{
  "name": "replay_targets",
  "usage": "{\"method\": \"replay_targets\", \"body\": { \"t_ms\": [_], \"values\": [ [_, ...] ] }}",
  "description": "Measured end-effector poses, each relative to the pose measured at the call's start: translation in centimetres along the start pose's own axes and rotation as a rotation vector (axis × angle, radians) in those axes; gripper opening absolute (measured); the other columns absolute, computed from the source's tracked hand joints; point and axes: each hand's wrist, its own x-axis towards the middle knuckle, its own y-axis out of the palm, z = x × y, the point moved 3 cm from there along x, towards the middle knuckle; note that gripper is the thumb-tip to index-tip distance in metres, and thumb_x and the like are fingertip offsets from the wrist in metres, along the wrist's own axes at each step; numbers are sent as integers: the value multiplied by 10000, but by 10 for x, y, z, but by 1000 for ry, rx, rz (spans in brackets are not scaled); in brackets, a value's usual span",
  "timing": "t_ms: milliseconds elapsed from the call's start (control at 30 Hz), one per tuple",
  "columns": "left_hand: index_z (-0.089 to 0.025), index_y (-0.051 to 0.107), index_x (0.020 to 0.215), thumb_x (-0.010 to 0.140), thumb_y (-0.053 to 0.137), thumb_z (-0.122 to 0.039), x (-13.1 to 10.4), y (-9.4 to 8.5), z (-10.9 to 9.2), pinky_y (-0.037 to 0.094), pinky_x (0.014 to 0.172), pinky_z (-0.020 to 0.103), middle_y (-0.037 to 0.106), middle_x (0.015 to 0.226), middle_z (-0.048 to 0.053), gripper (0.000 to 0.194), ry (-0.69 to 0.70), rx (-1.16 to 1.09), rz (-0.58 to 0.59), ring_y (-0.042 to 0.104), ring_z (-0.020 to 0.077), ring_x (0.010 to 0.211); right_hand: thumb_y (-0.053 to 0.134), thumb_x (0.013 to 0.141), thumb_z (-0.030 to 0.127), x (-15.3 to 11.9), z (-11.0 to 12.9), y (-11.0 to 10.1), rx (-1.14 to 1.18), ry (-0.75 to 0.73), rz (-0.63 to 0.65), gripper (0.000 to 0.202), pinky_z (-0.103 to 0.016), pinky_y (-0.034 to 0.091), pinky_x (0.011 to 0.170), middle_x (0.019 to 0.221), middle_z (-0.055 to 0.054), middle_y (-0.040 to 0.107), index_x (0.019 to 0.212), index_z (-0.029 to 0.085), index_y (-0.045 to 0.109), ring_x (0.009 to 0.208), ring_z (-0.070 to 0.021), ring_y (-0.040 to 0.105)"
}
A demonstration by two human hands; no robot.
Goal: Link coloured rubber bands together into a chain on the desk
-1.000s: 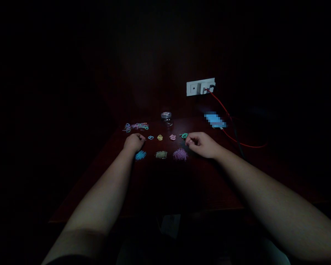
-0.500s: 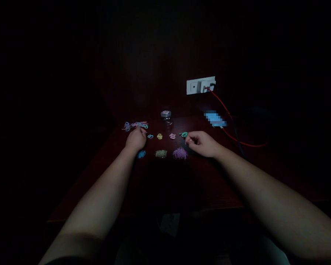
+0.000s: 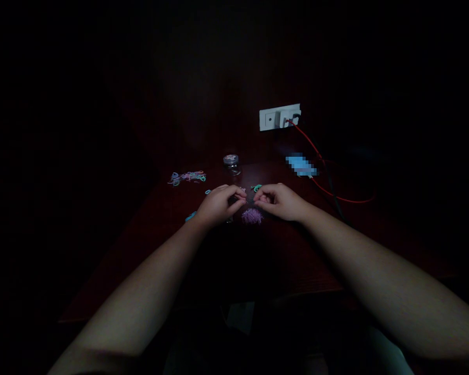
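My left hand (image 3: 222,203) is closed in a pinch at the middle of the dark table, over the row of small bands, and hides some of them. Facing it, my right hand (image 3: 277,201) is also pinched, its fingertips a small gap away. What either pinch holds is too small to make out. Just below the fingertips lies a purple pile (image 3: 252,216). Green bands (image 3: 256,188) rest beside my right fingers. Partly covered by my left hand and wrist are a light blue band (image 3: 207,192) and a blue pile (image 3: 190,216).
A mixed heap of coloured bands (image 3: 187,177) lies at the back left. Behind my hands stands a small round jar (image 3: 231,160). At the back right are a blurred phone (image 3: 300,164), a red cable (image 3: 328,194) and a wall socket (image 3: 280,117).
My left hand has moved right, from the mixed heap to the middle near my right hand. My right hand has shifted slightly left. The view has shifted a little.
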Motion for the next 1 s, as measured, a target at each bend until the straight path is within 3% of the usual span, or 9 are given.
{"method": "replay_targets", "body": {
  "t_ms": [367, 767, 1000],
  "values": [
    [-197, 647, 901, 807, 662, -305, -1, 0, -9, 484, 787, 277, 704, 879, 20, 145, 19, -47, -112, 642, 147, 823, 622, 791, 324, 0, 8, 0, -38, -31, -18, 198, -206, 309, 507, 616, 34, 463, 823, 132, 657, 542, -82, 398],
    [-201, 643, 908, 797, 678, -325, 0, 1, -11, 492, 791, 278, 707, 887, 18, 170, 22, -76, -90, 648, 146, 829, 613, 802, 342, -1, 7, -2, -31, -50, -79, 205, -213, 324, 519, 624, 16, 500, 793, 141, 653, 558, -96, 418],
    [-194, 637, 906, 812, 647, -283, -1, -1, -13, 483, 786, 279, 701, 887, 23, 130, 57, -52, -141, 635, 145, 825, 599, 813, 337, -1, 6, -3, -28, -42, -77, 209, -216, 322, 524, 619, 17, 483, 775, 136, 640, 561, -94, 409]
  ]
}}
